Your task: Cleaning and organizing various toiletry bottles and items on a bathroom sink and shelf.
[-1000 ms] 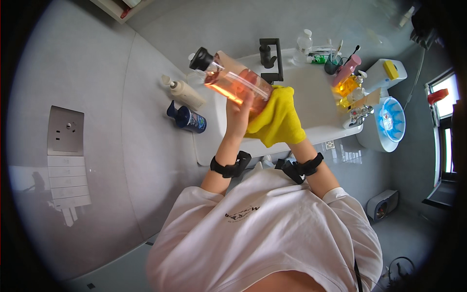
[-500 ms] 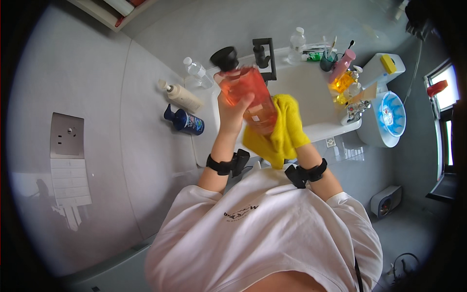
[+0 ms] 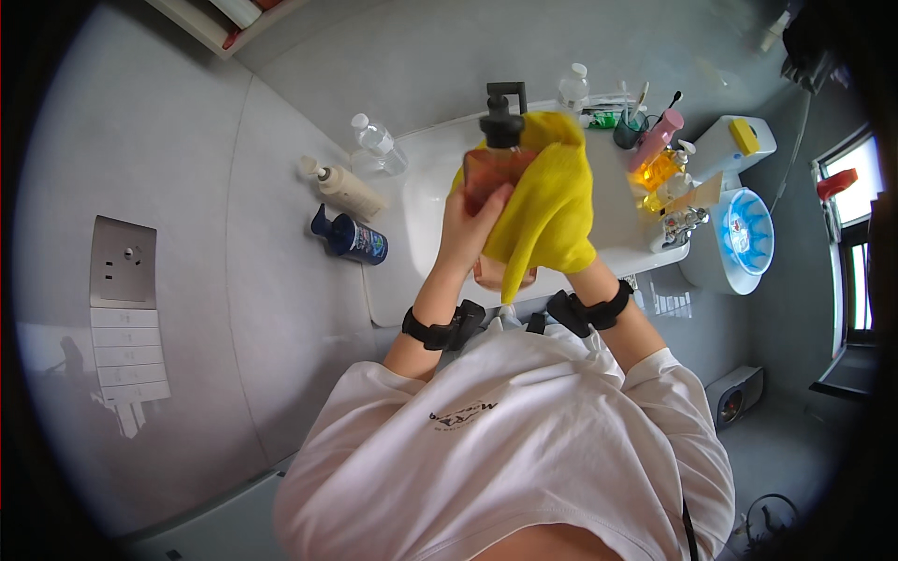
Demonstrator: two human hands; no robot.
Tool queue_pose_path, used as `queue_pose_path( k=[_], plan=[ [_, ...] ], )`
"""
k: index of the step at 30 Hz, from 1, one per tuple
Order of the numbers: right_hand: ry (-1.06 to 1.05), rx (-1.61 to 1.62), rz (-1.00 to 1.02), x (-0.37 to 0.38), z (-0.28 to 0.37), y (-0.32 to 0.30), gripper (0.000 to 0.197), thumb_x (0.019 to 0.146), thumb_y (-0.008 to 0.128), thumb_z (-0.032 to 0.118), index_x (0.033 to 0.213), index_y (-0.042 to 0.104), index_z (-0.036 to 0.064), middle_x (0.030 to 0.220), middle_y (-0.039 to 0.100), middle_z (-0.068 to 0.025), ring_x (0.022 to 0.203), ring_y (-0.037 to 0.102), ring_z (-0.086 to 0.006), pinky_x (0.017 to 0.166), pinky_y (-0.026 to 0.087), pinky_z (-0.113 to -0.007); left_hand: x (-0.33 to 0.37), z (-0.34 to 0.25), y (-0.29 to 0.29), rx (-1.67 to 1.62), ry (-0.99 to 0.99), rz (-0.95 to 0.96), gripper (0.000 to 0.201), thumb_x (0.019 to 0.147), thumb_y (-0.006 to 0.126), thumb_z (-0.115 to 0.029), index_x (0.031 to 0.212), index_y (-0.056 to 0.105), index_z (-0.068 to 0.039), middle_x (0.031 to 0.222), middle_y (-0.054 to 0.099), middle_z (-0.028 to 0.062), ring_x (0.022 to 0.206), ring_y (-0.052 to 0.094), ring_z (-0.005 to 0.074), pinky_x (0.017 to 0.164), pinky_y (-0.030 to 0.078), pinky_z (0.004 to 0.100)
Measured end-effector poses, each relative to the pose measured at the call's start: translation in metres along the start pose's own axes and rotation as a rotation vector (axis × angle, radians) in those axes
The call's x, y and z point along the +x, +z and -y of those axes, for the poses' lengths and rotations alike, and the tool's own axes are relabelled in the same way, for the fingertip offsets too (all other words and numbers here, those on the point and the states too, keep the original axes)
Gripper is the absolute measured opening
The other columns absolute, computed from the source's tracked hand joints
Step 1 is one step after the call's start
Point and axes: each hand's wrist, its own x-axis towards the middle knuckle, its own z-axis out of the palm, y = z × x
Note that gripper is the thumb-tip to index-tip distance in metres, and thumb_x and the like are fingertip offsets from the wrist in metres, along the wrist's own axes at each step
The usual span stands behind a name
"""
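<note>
Over the white washbasin (image 3: pixel 421 206), my left hand (image 3: pixel 465 224) grips a clear pump bottle (image 3: pixel 491 168) of pinkish-orange liquid. The bottle stands nearly upright in view, its black pump head (image 3: pixel 500 122) pointing away from me. A yellow cloth (image 3: pixel 552 201) wraps around the bottle's right side and passes behind its top. My right hand (image 3: pixel 582 271) is inside or behind this cloth, holding it against the bottle; its fingers are hidden and only the wrist area shows.
Left of the basin lie a cream pump bottle (image 3: pixel 348 192), a dark blue pump bottle (image 3: pixel 355 238) and a clear plastic bottle (image 3: pixel 379 145). A black faucet (image 3: pixel 510 91) rises behind. Along the right rim are a toothbrush cup (image 3: pixel 629 129), a pink bottle (image 3: pixel 659 133) and amber bottles (image 3: pixel 659 168).
The bottle has swung from a leftward tilt to nearly upright. The cloth has moved up from its lower end to cover its right side and upper part.
</note>
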Motion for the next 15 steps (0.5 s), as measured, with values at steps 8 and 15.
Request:
queue_pose_path(
  k=[8,15],
  plan=[
    [-0.374,-1.158,0.311,0.023,0.088,0.056,0.021,0.081,0.059,0.012,0.098,0.054,0.0011,0.098,0.056,-0.0118,0.085,0.055,-0.0181,0.071,0.045,-0.030,-0.027,0.001,-0.007,0.502,0.060,-0.032,0.044,0.067,0.071,-0.017,0.103,0.054,0.000,0.088,0.063,0.0112,0.080,0.061,0.0196,0.074,0.046,0.0279],
    [0.190,-0.239,-0.266,0.008,0.024,0.042,0.031,0.090,0.047,0.028,0.096,0.057,-0.0012,0.088,0.061,-0.0070,0.070,0.057,-0.0123,0.063,0.045,-0.023,-0.040,0.030,-0.024,0.498,-0.012,-0.083,0.041,0.072,0.065,-0.014,0.108,0.053,0.001,0.095,0.063,0.0149,0.092,0.060,0.0203,0.077,0.045,0.0278]
  ],
)
